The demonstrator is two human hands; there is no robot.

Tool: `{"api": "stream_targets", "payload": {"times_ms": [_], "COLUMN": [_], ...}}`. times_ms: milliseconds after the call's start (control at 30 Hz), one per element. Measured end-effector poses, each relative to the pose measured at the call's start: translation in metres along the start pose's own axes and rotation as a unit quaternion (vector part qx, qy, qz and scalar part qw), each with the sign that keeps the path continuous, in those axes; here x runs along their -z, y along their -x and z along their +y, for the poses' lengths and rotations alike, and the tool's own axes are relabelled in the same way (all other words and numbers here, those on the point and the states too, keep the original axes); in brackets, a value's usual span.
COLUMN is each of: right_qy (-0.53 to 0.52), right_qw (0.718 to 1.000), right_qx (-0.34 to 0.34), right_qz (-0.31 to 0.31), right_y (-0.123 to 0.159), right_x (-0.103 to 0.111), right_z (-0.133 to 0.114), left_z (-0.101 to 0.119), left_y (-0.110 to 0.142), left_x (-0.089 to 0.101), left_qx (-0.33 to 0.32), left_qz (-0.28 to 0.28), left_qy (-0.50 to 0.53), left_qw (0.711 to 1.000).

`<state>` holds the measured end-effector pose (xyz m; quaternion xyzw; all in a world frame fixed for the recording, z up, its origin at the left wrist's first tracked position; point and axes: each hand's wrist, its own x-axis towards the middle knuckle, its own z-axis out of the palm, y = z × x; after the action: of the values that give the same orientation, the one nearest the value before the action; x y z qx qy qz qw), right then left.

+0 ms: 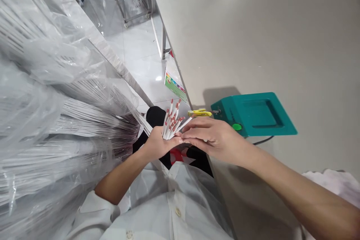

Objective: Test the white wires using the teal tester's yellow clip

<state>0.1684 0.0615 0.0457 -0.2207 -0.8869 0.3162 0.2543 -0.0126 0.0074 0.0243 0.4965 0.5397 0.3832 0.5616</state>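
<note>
My left hand [157, 144] is wrapped around a bundle of white cables [172, 123] whose reddish-brown ends fan upward out of the grip. One cable leans to the right, away from the others. My right hand [208, 135] reaches in from the right with its fingers pressed together at the side of the bundle. Its fingertips meet the left thumb and seem to pinch that leaning cable, though the contact is partly hidden. Just above the right hand, a small yellow cutting tool [200, 113] lies at the table edge, against a teal device [253, 114] with a green button [236, 126].
Long bundles of white cables in clear plastic [84, 116] lie along the left. A pale table [253, 45] spans the right. A printed carton [174, 80] stands below its edge, and a wheeled metal rack [132, 3] stands farther back. Pinkish cloth [334, 182] lies at right.
</note>
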Motion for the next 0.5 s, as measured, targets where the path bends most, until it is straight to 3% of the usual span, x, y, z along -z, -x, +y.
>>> {"api": "stream_targets", "payload": {"times_ms": [133,233,367,500], "right_qy": [-0.112,-0.227,-0.408,-0.513], "right_qw": [0.993,0.970,0.875,0.783], "right_qx": [-0.006,-0.071,-0.213,-0.287], "right_qz": [-0.027,0.044,0.151,0.203], "right_y": [-0.007,-0.008,-0.008,-0.009], "right_x": [0.001,-0.011,-0.038,-0.057], "right_z": [-0.002,-0.006,-0.010,-0.014], "left_z": [0.004,0.001,-0.011,-0.019], "left_y": [0.001,0.000,-0.001,-0.001], "left_x": [0.009,0.013,0.012,0.005], "left_qx": [-0.005,0.020,0.036,0.031], "left_qz": [-0.068,-0.079,-0.067,-0.048], "left_qy": [0.016,0.069,0.162,0.240], "left_qw": [0.998,0.994,0.984,0.969]}}
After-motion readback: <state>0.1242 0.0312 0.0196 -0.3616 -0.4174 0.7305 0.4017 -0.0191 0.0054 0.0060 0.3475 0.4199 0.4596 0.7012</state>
